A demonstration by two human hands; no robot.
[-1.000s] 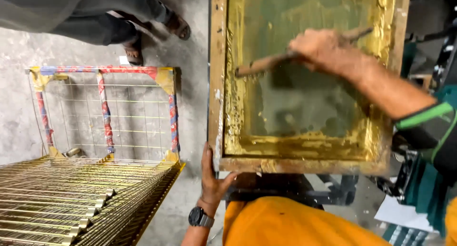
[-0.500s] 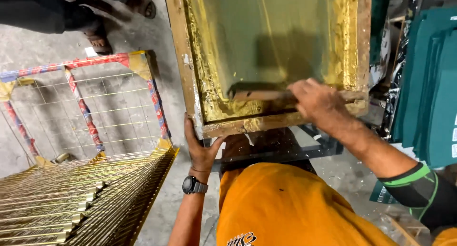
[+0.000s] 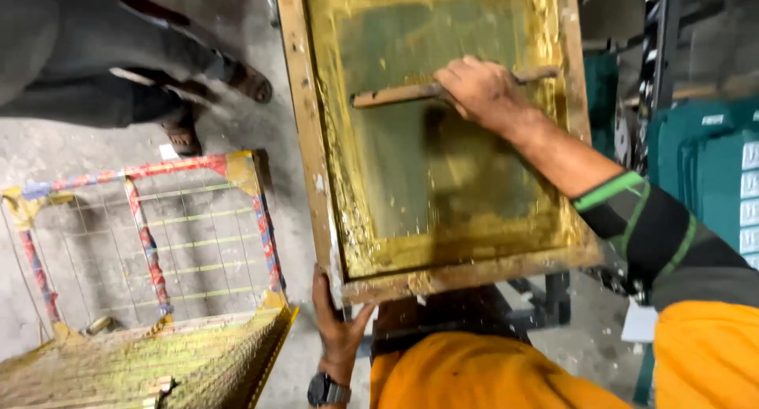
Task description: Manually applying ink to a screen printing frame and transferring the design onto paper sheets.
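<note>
The right hand (image 3: 478,92) is closed around the middle of a wooden-handled squeegee (image 3: 395,95), fingers wrapped over the handle. The squeegee lies crosswise inside a wooden-framed printing screen (image 3: 304,132), in its upper half, with its blade against the mesh. The mesh is grey-green in the centre and coated with yellow-gold ink along all 4 inner edges. The right forearm extends across the lower right part of the screen from a dark sleeve with green stripes (image 3: 640,219).

The left hand (image 3: 338,326) grips the near left corner of the screen frame from below, fingers curled up around the edge and holding it. A dark wristwatch (image 3: 326,391) sits on the left wrist. The person's orange garment (image 3: 482,377) fills the bottom of the view, directly under the near rail of the frame.

To the left of the screen stands a wire drying rack (image 3: 150,235) with a red-and-yellow-wrapped frame, and stacked wire shelves (image 3: 142,361) streaked with yellow paint lie at the lower left. On the concrete floor (image 3: 237,132) at upper left, another person's legs and sandalled feet (image 3: 249,83) are in view, well apart from the screen. Teal stacked items (image 3: 711,164) stand at the right edge
</note>
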